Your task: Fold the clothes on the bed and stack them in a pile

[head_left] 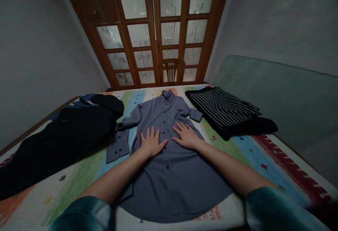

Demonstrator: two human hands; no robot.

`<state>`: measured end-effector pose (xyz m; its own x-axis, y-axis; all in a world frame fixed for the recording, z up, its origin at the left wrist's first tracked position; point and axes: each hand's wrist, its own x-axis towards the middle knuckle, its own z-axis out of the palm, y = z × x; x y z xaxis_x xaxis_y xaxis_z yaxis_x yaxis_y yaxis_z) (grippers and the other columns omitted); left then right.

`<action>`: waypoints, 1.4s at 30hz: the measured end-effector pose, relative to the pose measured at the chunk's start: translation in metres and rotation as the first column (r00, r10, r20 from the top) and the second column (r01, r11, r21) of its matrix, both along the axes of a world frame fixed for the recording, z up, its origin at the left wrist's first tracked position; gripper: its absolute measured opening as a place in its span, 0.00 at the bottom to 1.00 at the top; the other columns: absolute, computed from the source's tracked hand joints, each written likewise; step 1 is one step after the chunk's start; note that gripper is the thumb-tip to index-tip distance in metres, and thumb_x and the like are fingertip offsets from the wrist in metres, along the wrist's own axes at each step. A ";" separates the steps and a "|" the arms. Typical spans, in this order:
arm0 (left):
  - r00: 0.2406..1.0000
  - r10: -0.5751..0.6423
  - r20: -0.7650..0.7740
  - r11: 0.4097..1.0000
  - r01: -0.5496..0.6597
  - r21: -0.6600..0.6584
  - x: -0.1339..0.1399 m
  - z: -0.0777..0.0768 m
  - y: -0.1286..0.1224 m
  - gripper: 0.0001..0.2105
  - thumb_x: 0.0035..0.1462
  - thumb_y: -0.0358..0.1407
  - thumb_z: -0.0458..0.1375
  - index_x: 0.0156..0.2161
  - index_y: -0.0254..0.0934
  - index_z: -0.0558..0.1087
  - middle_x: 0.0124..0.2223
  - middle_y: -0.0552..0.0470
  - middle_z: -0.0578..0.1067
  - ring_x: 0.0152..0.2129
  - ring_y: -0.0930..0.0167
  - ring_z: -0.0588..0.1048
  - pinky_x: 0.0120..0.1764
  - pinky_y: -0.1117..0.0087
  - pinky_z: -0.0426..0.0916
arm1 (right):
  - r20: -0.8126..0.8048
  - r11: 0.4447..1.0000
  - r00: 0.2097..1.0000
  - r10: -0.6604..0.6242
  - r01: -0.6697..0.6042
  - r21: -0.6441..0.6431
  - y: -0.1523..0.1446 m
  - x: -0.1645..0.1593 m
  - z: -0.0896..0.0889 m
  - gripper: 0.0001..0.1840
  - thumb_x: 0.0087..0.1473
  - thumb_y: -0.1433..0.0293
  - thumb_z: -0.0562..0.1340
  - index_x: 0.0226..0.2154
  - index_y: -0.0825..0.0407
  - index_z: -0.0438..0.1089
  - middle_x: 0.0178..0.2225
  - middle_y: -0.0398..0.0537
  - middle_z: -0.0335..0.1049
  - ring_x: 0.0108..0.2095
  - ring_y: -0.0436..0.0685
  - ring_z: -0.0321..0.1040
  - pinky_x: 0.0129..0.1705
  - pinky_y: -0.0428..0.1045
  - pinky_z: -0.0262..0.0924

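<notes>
A grey-blue button-up shirt (pixel 171 188) lies front side up, its collar at the far end and its curved hem toward me. Dark buttons run down its middle. My left hand (pixel 151 143) rests flat on the shirt's front with fingers spread, just left of the buttons. On the other side of the button line, my right hand (pixel 187 136) also lies flat with its fingers apart. The left sleeve's cuff (pixel 118 148) is bent down beside the body of the shirt. To the right, the other sleeve (pixel 195 114) sticks out short, apparently tucked under.
A colourful striped cloth (pixel 76 178) covers the table. Dark clothes (pixel 66 136) are heaped at the left. At the right sits a pile with a black-and-white striped garment (pixel 224 106). Beyond stand a wooden chair (pixel 171 69) and glazed doors; a pale green panel (pixel 277 93) leans on the right wall.
</notes>
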<state>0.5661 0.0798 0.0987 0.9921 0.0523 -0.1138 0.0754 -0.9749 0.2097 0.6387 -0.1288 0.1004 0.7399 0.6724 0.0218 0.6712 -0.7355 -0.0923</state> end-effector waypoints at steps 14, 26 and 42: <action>0.985 0.058 0.165 0.998 -0.061 0.015 0.095 0.008 0.035 0.32 0.61 0.52 0.43 0.66 0.36 0.56 0.69 0.39 0.50 0.66 0.53 0.47 0.63 0.46 0.41 | 0.046 0.966 0.966 -0.256 0.253 0.058 0.039 0.064 0.011 0.35 0.61 0.53 0.49 0.63 0.57 0.56 0.66 0.62 0.48 0.66 0.70 0.42 0.64 0.62 0.40; 0.985 0.164 0.055 0.971 -0.171 0.167 0.085 0.000 0.056 0.36 0.62 0.57 0.33 0.68 0.39 0.51 0.70 0.44 0.47 0.67 0.57 0.46 0.64 0.50 0.44 | 0.075 0.973 0.993 -0.093 0.074 0.220 0.037 0.076 0.008 0.24 0.64 0.63 0.48 0.55 0.54 0.68 0.58 0.56 0.64 0.59 0.61 0.58 0.60 0.55 0.50; 0.982 0.170 0.076 0.971 -0.180 0.158 0.083 0.003 0.053 0.36 0.62 0.56 0.36 0.68 0.37 0.53 0.70 0.42 0.48 0.67 0.57 0.47 0.64 0.50 0.44 | -0.175 0.673 0.851 -0.495 0.503 0.542 -0.010 0.143 0.047 0.12 0.52 0.74 0.54 0.32 0.56 0.73 0.35 0.57 0.74 0.39 0.62 0.70 0.41 0.51 0.62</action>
<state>0.6487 0.1326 0.1018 0.9706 0.2389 -0.0283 0.2402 -0.9690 0.0582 0.7819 -0.1386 0.1471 0.9645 0.0742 0.2533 0.2153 -0.7765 -0.5922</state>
